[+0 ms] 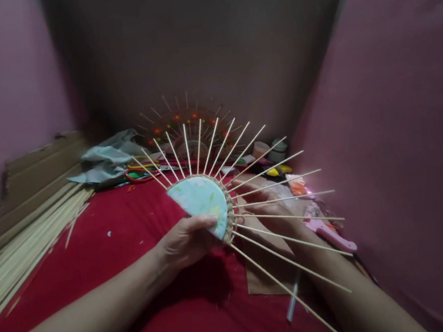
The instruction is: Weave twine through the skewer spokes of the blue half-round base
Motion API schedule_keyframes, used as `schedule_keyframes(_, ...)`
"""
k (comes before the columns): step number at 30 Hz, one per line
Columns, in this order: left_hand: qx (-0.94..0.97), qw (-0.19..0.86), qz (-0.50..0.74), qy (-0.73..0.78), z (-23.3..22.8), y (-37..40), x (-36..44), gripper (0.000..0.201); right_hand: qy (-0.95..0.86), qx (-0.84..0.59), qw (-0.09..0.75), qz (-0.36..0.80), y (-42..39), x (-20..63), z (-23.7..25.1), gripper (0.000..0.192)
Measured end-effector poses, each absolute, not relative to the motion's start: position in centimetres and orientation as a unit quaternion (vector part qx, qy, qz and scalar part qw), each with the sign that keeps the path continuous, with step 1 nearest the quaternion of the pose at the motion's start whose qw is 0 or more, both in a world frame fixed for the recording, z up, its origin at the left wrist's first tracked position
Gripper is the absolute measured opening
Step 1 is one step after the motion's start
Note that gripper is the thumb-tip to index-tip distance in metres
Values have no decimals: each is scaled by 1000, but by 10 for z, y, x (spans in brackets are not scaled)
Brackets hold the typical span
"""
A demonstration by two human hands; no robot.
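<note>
Your left hand (185, 242) has its fingers (202, 222) closed on the near edge of the pale blue half-round disc with thin wooden skewers fanning out of its woven rim (201, 199), thumb on the face, the rest tucked behind. You're holding it up, tilted, above the red cloth surface (136, 266), with the flat edge toward the left and the skewers spraying out far and right.

Your right hand (270, 203) sits behind the skewers on the right side, fingers spread and reaching in between the sticks, close to the woven rim (227, 209). Whether they pinch anything I cannot tell; the skewers cross right over them.

This looks like the weaving or setting stage, working around the rim between the spokes. The next move calls for a steady left grip so the disc doesn't twist, and careful fingertip work on the right without bending the sticks.

Further out: a pink glue gun (330, 233) lies near right beside a brown cardboard piece (265, 275). A bundle of long pale sticks (18, 244) lies along the left. At the far wall stands a second, darker skewer fan with orange dots (182, 122), with crumpled plastic (105, 160) to its left.
</note>
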State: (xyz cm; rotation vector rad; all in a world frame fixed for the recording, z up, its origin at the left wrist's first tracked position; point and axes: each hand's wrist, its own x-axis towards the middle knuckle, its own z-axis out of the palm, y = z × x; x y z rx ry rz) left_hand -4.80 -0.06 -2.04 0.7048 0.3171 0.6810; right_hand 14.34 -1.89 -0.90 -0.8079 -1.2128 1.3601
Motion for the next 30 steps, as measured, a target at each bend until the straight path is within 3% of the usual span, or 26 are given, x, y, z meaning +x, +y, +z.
schedule_keyframes(3, 341, 879, 308, 131, -22, 0, -47, 21, -550, -322, 505, 583, -24, 143, -2, 26)
schedule_keyframes(9, 342, 873, 311, 156, -29, 2, -49, 18, -502, -368, 530, 577, -26, 138, -9, 18)
schedule_keyframes(16, 350, 871, 311, 152, -31, -1, -47, 17, -516, -439, 574, 460, -25, 137, -12, 12)
schedule_keyframes(23, 366, 867, 306, 149, -31, 1, -46, 22, -461, -418, 565, 542, -27, 125, -18, 14)
schedule_keyframes(30, 370, 848, 337, 174, -37, 4, -45, 18, -482, -488, 542, 485, -25, 129, -16, 15)
